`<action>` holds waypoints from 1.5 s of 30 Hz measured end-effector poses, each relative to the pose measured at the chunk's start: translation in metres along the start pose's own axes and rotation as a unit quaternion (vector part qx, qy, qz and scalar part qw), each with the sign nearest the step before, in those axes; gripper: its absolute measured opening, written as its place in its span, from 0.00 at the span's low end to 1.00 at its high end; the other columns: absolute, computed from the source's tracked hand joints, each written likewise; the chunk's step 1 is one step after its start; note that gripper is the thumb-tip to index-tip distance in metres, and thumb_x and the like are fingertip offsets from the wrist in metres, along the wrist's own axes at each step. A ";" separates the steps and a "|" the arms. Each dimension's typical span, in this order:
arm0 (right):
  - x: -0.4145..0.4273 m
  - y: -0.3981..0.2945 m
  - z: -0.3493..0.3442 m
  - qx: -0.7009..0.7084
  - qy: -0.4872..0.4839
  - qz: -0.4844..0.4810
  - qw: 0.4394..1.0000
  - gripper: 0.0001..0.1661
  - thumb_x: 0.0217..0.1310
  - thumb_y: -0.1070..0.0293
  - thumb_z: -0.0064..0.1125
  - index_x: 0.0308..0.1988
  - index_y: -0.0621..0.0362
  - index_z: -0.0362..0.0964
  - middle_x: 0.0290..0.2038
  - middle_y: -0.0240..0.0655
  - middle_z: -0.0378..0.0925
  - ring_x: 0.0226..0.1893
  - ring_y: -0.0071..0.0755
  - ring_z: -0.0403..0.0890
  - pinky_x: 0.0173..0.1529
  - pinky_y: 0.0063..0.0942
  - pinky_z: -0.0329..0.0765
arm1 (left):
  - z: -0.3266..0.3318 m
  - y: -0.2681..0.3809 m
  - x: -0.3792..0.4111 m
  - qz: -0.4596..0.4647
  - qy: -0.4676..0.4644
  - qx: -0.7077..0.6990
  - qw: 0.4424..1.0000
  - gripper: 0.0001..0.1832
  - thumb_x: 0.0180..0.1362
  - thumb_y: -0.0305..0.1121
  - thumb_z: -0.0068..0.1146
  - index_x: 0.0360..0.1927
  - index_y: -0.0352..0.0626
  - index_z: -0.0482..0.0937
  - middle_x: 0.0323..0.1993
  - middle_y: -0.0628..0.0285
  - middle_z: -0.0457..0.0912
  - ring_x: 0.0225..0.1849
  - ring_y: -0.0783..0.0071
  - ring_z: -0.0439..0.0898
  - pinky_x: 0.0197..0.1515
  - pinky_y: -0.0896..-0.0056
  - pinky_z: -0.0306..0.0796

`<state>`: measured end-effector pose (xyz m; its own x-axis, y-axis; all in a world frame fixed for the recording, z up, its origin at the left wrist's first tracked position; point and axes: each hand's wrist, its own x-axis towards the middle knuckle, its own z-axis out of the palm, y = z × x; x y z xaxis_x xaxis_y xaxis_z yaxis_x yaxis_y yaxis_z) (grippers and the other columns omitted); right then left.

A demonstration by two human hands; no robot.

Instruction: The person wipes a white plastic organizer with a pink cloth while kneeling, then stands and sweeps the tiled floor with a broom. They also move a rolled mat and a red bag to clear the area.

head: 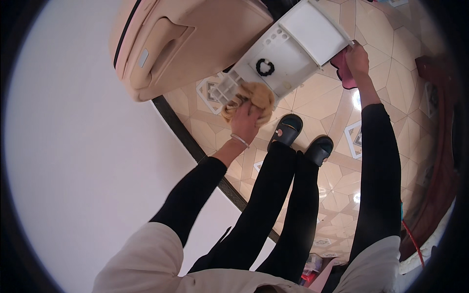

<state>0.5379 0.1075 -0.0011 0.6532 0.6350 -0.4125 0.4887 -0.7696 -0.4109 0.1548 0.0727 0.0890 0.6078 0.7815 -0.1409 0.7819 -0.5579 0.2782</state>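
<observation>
A tan cloth (261, 96) is bunched in my left hand (244, 122), against the near end of a white plastic storage unit. That unit (296, 69) has an open compartment, in which a black hair tie (265, 67) lies, and a white panel (311, 31) at its far part. A small divided white tray (227, 88) shows beside the cloth. My right hand (357, 60) is at the right edge of the unit and holds a dark pink cloth with black edging (343, 69); its fingertips are partly hidden, and it seems to grip the unit's edge too.
A beige suitcase (205, 44) stands to the left of the unit, near a white wall (91, 146) with a dark baseboard (183, 135). My feet in dark slippers (287, 128) are on the patterned tile floor (333, 183). Dark red furniture (439, 154) and a red cord (414, 240) are at right.
</observation>
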 end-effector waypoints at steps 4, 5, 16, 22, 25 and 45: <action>0.001 -0.006 -0.008 0.002 -0.002 0.000 1.000 0.19 0.58 0.63 0.43 0.49 0.53 0.68 0.43 0.50 0.76 0.45 0.55 0.76 0.48 0.45 0.74 | -0.049 -0.012 -0.005 0.271 -0.102 -0.051 0.956 0.10 0.39 0.28 0.60 0.29 0.49 0.78 0.43 0.57 0.75 0.45 0.55 0.74 0.46 0.59 0.70; -0.003 -0.007 -0.010 0.006 -0.008 0.003 1.000 0.18 0.59 0.63 0.42 0.48 0.53 0.68 0.42 0.49 0.76 0.45 0.55 0.76 0.48 0.44 0.74 | -0.054 -0.022 -0.007 0.229 -0.099 -0.017 0.968 0.10 0.39 0.29 0.59 0.29 0.50 0.78 0.43 0.58 0.75 0.45 0.56 0.74 0.46 0.60 0.70; -0.010 0.011 0.004 0.101 -0.032 0.125 0.986 0.19 0.59 0.57 0.47 0.42 0.61 0.72 0.42 0.50 0.76 0.43 0.53 0.77 0.46 0.42 0.75 | -0.046 -0.073 0.060 0.080 -0.061 0.262 0.960 0.15 0.44 0.29 0.56 0.39 0.51 0.75 0.48 0.61 0.71 0.46 0.58 0.73 0.42 0.59 0.71; -0.126 0.068 -0.005 0.789 -0.199 0.211 0.541 0.23 0.67 0.56 0.41 0.53 0.61 0.65 0.46 0.42 0.74 0.45 0.41 0.76 0.50 0.35 0.74 | -0.099 -0.035 0.050 -0.118 -0.051 -0.184 0.975 0.16 0.52 0.28 0.57 0.45 0.44 0.72 0.41 0.60 0.76 0.41 0.70 0.76 0.41 0.75 0.72; -0.237 0.091 -0.079 0.894 -0.190 0.211 0.348 0.30 0.66 0.48 0.40 0.57 0.58 0.59 0.54 0.41 0.68 0.55 0.41 0.69 0.58 0.37 0.68 | -0.150 0.042 0.005 -0.202 -0.088 -0.381 0.898 0.20 0.53 0.26 0.58 0.50 0.40 0.71 0.43 0.59 0.77 0.43 0.73 0.76 0.44 0.78 0.71; -0.512 -0.040 -0.386 0.359 0.087 -0.223 0.902 0.24 0.48 0.83 0.55 0.49 0.60 0.69 0.48 0.47 0.69 0.50 0.51 0.70 0.54 0.37 0.68 | -0.268 0.303 -0.023 0.409 -0.294 -0.252 0.826 0.24 0.44 0.34 0.68 0.45 0.41 0.74 0.41 0.64 0.77 0.42 0.78 0.75 0.44 0.75 0.71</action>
<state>0.4071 -0.2125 0.5407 0.5951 0.8030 0.0326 0.2651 -0.1578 -0.9512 0.3410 -0.0391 0.4315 0.9825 -0.1536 -0.1057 0.0084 -0.5300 0.8480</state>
